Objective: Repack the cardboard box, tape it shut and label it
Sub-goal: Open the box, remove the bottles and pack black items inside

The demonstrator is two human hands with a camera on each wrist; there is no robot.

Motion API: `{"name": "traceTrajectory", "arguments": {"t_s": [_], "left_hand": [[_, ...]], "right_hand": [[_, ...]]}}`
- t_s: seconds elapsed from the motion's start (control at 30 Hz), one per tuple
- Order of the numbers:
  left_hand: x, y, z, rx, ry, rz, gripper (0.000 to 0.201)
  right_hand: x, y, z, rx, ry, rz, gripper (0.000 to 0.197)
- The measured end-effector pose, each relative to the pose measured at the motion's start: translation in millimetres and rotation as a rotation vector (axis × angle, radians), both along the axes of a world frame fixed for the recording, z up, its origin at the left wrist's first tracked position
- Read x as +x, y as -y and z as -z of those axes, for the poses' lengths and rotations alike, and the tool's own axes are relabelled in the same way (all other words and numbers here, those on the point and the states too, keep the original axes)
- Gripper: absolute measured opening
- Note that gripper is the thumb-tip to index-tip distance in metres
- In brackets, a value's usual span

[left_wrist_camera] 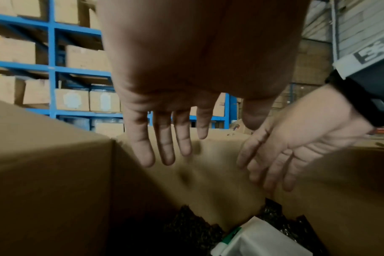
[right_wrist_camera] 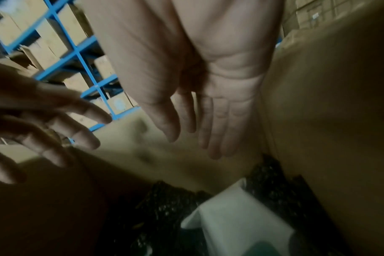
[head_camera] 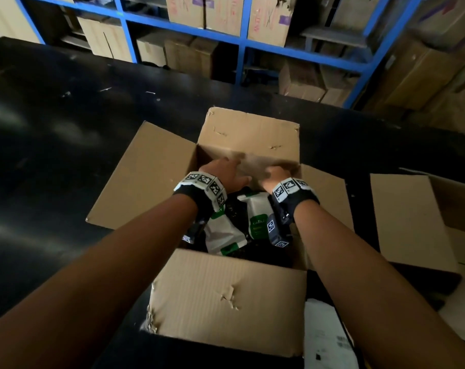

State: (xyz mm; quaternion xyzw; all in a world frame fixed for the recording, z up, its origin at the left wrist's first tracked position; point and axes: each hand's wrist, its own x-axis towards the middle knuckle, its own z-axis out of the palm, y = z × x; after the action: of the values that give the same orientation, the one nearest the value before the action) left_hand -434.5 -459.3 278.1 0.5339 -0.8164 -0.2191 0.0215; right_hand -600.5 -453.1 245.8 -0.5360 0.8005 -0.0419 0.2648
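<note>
cardboard box (head_camera: 170, 166) on table (head_camera: 53, 115), flaps open | left hand (head_camera: 226, 173), right hand (head_camera: 275, 175): fingers straight, nothing gripped, inside at far wall | risk: white pouches (head_camera: 258, 214) protruding, flaps obstructed

A black table (head_camera: 66, 123) carries an open cardboard box (head_camera: 226, 302), which stands near its front edge with all four flaps spread. To the right of that box, a second open cardboard box (head_camera: 412, 222) also stands on the table. Just beside the first box's near right corner lies a white printed sheet (head_camera: 324, 339), flat on the tabletop.
</note>
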Motion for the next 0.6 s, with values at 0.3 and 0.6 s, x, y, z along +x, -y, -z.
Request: {"name": "traceTrajectory", "arguments": {"t_s": [0.3,0.6], "left_hand": [[8.0,9.0,63.4,0.214,0.321,-0.139,0.076],[8.2,-8.0,95.9,0.283,0.442,-0.022,0.064]], "right_hand": [[-5.7,9.0,52.8,0.13,0.02,-0.072,0.057],[3.5,2.4,79.6,0.163,-0.092,-0.155,0.069]]}}
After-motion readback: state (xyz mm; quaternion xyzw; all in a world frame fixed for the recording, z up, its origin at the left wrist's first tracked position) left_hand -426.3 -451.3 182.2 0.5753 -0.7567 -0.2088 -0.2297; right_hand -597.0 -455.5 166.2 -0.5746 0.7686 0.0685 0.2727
